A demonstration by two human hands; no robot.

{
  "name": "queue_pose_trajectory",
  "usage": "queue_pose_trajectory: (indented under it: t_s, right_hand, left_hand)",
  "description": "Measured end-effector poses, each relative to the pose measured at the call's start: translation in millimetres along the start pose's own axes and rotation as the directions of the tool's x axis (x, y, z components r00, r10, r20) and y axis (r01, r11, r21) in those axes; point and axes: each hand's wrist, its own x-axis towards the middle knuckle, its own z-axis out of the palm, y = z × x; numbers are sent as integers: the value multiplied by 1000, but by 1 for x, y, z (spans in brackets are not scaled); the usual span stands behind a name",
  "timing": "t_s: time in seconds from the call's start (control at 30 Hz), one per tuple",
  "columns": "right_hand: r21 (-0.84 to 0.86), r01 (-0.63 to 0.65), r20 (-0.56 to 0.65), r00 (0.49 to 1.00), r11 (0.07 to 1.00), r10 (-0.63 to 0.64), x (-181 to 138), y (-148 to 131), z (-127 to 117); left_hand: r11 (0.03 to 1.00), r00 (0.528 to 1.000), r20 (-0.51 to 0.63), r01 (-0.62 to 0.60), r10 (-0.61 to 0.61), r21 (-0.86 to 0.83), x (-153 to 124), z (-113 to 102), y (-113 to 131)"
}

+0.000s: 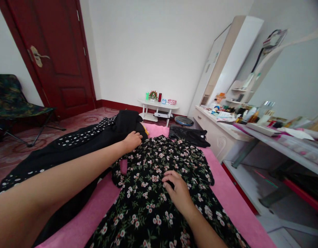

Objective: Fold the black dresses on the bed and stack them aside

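Note:
A black short-sleeved dress with small pink and white flowers lies spread over a pink bed cover. My right hand is low over its middle, fingers loosely curved and thumb apart, holding nothing. Beyond the dress's left shoulder, my left hand reaches to a pile of black clothes, fingers apart at the edge of the cloth; their tips are partly hidden. Close to those fingertips shows a small yellow thing, its kind unclear. On the left hangs a black garment with white dots.
Folded black clothing lies at the bed's far right. Past it stand a round stool and a low white table with small items. A cluttered dressing table lines the right; a folding chair stands left by a red door.

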Motion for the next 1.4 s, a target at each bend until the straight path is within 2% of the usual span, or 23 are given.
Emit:
queue_pose_trajectory:
  t_s: [0.07, 0.13, 0.27, 0.4, 0.5, 0.73, 0.9, 1.03, 1.13, 1.2, 1.27, 1.33, 1.37, 1.4]
  right_hand:
    - [6, -8, 7, 1000, 1000, 8, 0, -1, 0]
    - [6, -18, 11, 1000, 1000, 18, 1, -1, 0]
    - [12, -32, 8, 999, 999, 32, 1, 2, 1]
    - [20, -29, 16, 999, 999, 28, 0, 5, 1]
    - [34, -35, 29, 999, 999, 34, -1, 6, 0]
    - [73, -58, 36, 998, 996, 55, -3, 5, -1]
    - [83, -61, 27, 998, 995, 59, -1, 5, -2]
    - [76, -63, 10, 998, 995, 62, 2, 6, 0]
    - [68, -67, -11, 998, 995, 68, 4, 5, 2]
    - [57, -68, -18, 997, 996, 69, 4, 5, 3]
    - [47, -65, -20, 998, 997, 66, 4, 4, 3]
    - [47, -57, -20, 998, 997, 58, 4, 3, 3]
    - [52, -51, -23, 998, 997, 53, 3, 3, 2]
    - [57, -46, -25, 999, 997, 47, 3, 2, 1]
  left_hand:
    - [996, 996, 5, -89, 89, -1, 4, 22, -8]
    - [993, 993, 19, -119, 118, 25, 6, 41, -16]
    - [999, 999, 46, -8, 5, 46, 17, 59, -23]
    - [988, 987, 62, 147, -150, 49, 40, 60, -21]
    - [973, 974, 52, 217, -221, 75, 56, 63, -22]
    - [950, 952, 25, 303, -306, 76, 74, 77, -36]
    - [942, 942, -32, 335, -335, -11, 79, 84, -37]
    - [926, 930, -33, 367, -366, 84, 78, 71, -26]
    - [916, 919, -96, 391, -383, 88, 71, 52, 0]
    - [939, 919, -201, 344, -340, -12, 62, 43, 29]
    - [974, 948, -253, 155, -194, -167, 51, 40, 64]
    - [939, 977, -195, -140, 80, -315, 40, 47, 93]
    - [896, 965, -152, -256, 215, -362, 36, 52, 102]
    - [863, 948, -105, -318, 301, -392, 33, 58, 106]
